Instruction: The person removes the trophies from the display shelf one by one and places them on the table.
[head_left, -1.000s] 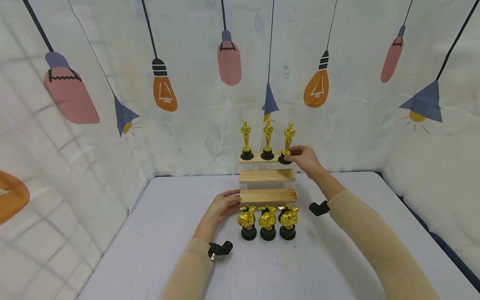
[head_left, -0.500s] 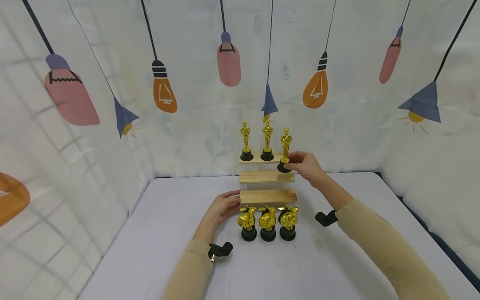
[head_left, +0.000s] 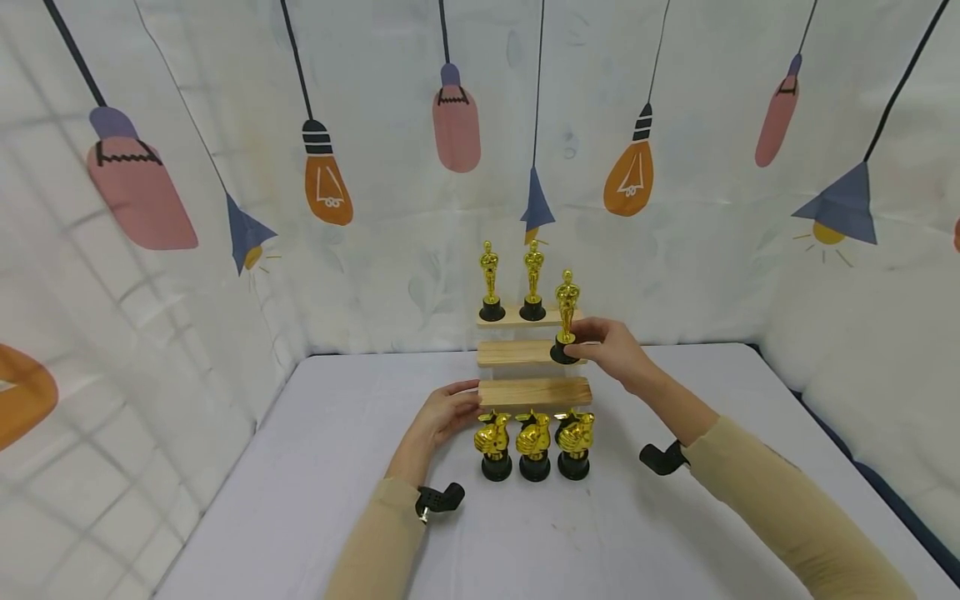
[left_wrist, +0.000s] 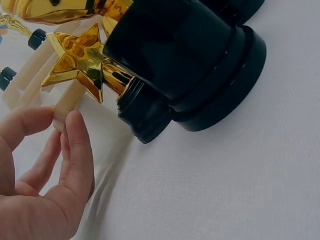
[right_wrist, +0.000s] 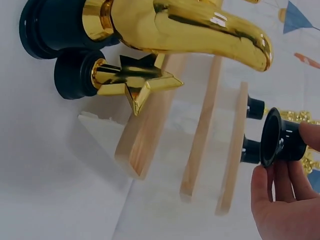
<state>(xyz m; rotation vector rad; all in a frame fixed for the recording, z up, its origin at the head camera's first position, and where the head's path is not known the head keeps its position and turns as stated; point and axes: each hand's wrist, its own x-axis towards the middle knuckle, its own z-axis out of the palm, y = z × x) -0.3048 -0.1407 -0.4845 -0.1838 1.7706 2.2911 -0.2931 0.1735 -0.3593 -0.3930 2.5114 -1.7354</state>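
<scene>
My right hand [head_left: 617, 350] grips the black base of a gold statuette trophy [head_left: 567, 304], holding it upright at the right end of the middle shelf board [head_left: 516, 354]. In the right wrist view the hollow underside of its black base [right_wrist: 272, 137] shows, apart from the boards. Two matching statuettes, one at the left [head_left: 490, 271] and one in the middle [head_left: 533, 271], stand on the top board [head_left: 513, 318]. My left hand [head_left: 447, 412] pinches the left end of the lowest board [head_left: 536, 392] between thumb and fingers.
In front of the rack stands a row of three gold trophies [head_left: 534, 437] on black bases. Behind them are star trophies [left_wrist: 82, 62], clearer in the wrist views. A white cloth covers the table [head_left: 330, 467]; a lamp-print curtain [head_left: 390, 275] hangs behind.
My right hand has lifted the statuette off the right end of the top board and brought it down and toward me, slightly left. My left hand has stayed on the lowest board.
</scene>
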